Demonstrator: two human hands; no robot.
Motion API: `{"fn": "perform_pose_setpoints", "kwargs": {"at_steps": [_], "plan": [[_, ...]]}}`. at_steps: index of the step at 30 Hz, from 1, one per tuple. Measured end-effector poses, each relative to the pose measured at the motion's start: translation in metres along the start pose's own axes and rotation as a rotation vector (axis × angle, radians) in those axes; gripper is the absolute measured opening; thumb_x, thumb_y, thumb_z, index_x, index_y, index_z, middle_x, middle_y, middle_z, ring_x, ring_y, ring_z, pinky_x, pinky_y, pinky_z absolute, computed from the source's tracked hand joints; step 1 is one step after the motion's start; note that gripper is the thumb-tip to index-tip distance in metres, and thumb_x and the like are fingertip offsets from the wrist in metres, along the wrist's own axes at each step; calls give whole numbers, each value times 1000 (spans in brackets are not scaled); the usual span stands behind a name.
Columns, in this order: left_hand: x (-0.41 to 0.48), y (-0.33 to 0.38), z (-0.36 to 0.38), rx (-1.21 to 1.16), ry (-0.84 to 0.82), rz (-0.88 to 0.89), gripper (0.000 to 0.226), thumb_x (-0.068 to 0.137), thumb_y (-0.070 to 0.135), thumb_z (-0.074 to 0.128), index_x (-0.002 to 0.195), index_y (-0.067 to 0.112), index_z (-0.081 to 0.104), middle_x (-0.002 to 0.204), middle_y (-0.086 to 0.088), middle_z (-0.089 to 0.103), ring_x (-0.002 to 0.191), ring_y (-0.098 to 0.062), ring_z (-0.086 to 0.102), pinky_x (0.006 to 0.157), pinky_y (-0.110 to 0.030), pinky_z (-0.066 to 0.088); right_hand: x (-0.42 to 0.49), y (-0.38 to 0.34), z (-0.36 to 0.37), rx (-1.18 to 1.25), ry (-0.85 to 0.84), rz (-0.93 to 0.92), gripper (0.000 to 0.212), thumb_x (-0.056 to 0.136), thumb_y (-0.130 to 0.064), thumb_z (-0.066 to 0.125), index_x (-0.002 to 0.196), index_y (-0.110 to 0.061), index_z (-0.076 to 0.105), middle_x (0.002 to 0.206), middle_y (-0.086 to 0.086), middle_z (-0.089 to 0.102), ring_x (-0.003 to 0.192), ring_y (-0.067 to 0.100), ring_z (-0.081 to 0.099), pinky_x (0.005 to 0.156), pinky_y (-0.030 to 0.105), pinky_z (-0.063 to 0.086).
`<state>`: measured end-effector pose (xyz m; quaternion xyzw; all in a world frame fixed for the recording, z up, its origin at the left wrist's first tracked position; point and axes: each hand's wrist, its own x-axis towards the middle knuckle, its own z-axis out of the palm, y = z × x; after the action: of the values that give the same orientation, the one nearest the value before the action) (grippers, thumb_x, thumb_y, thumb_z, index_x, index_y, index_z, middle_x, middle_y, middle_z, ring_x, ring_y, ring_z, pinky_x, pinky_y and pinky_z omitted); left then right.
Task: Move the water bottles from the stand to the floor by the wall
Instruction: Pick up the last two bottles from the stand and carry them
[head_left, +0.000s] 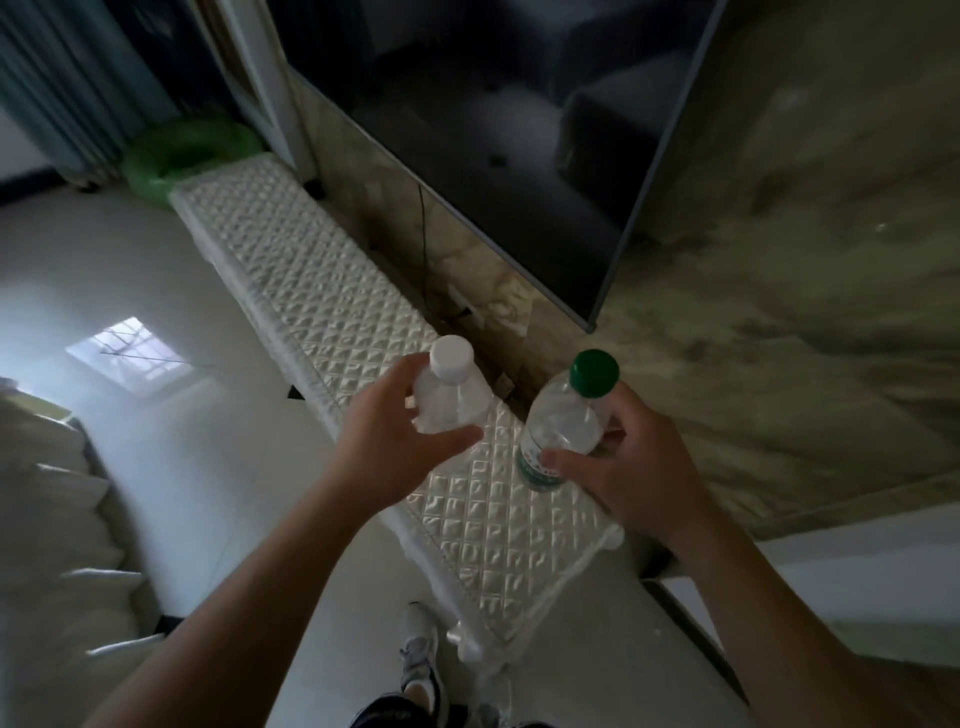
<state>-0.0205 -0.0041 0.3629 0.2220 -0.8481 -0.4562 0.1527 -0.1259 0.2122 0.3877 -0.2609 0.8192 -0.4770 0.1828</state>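
Note:
My left hand (400, 441) grips a clear water bottle with a white cap (451, 392) around its body. A second clear bottle, with a green cap and a green label (563, 421), is held upright in my right hand (628, 467), fingers and thumb curled around its lower half. Both bottles hang above the near end of the low stand covered in white quilted cloth (332, 291). The stand runs along the marbled wall (779, 312), under a large dark television (493, 135). Whether either bottle touches the stand I cannot tell.
A green round object (176, 156) lies at the stand's far end beside blue-grey curtains (72, 88). A pale sofa (57, 525) fills the left edge. Light floor tiles (156, 291) stretch between sofa and stand. My shoe (418, 654) stands near the stand's front corner.

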Motion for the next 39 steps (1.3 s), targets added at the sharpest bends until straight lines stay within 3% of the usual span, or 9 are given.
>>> {"fn": "perform_pose_setpoints", "kwargs": {"at_steps": [11, 14, 21, 26, 29, 32, 39], "plan": [[-37, 11, -81, -125, 22, -13, 73, 56, 51, 88, 120, 34, 56, 110, 13, 66, 101, -7, 65, 84, -34, 58, -20, -57, 30, 62, -104, 19, 52, 66, -29, 84, 107, -42, 56, 100, -16, 68, 91, 4, 67, 82, 41, 58], [-45, 3, -112, -148, 27, -27, 67, 57, 44, 88, 116, 32, 58, 105, 13, 68, 95, -3, 67, 79, -26, 56, -14, -75, 52, 42, -120, -7, 52, 67, -27, 84, 109, -39, 55, 101, -13, 67, 92, 3, 66, 79, 34, 57], [-47, -40, -199, -176, 63, -47, 66, 60, 38, 89, 117, 30, 58, 108, 10, 69, 97, -7, 67, 83, -33, 58, 8, -127, 126, 16, -124, -52, 47, 68, -22, 84, 102, -41, 57, 96, -17, 67, 87, 0, 65, 72, 26, 54], [-39, -84, -270, -180, 105, -71, 66, 58, 34, 91, 115, 31, 59, 106, 9, 70, 93, -7, 69, 79, -29, 59, 33, -169, 195, 20, -143, -78, 45, 68, -25, 83, 102, -40, 59, 96, -20, 67, 88, 3, 66, 72, 27, 54], [-31, -107, -307, -171, 120, -78, 66, 59, 31, 91, 116, 29, 58, 105, 10, 70, 91, -4, 69, 75, -21, 57, 46, -191, 235, 34, -128, -83, 46, 66, -32, 82, 103, -42, 58, 97, -21, 66, 91, 5, 65, 80, 37, 56], [-21, -128, -339, -189, 129, -84, 69, 57, 35, 91, 117, 28, 58, 106, 9, 70, 93, -6, 69, 78, -25, 58, 61, -212, 268, 45, -111, -89, 44, 65, -32, 82, 102, -41, 59, 96, -19, 67, 91, 4, 65, 82, 41, 57], [6, -166, -393, -204, 159, -93, 68, 56, 40, 90, 115, 30, 58, 104, 11, 70, 94, -7, 69, 83, -32, 58, 105, -256, 318, -19, -160, -130, 45, 69, -29, 81, 106, -36, 59, 97, -14, 68, 90, 2, 64, 80, 35, 57]]}}
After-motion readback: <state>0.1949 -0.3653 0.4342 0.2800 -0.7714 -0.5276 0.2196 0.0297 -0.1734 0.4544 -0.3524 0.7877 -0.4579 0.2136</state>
